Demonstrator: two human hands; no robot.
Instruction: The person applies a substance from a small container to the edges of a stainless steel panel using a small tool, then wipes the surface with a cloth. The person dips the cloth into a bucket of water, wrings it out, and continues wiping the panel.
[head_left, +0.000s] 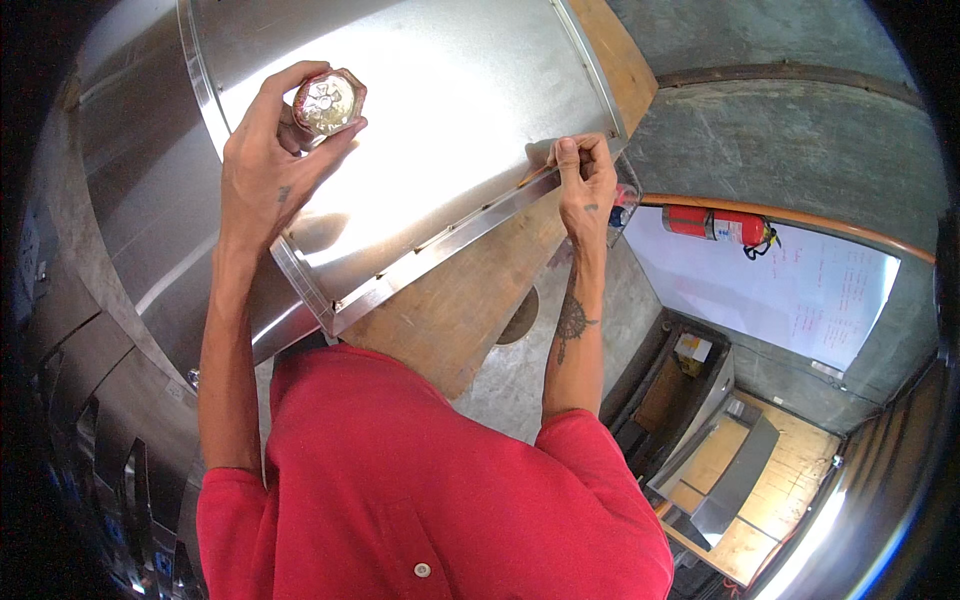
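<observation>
My left hand [265, 165] is closed around a small hexagonal container [330, 103] with reddish sides and a pale, shiny embossed face turned up. It holds the container above a large, bright sheet metal panel [420, 90]. My right hand [585, 175] pinches a thin orange stick-like tool [535, 175], whose kind is too small to make out. The tool lies close to the raised metal flange [440, 238] along the panel's near edge. Small dark spots dot this flange.
A wooden board [420, 335] lies beneath the panel. To the right, a whiteboard [780, 290] and a red fire extinguisher [700, 222] are by the grey wall. A wooden table [800, 440] with a grey metal piece [740, 475] stands at lower right.
</observation>
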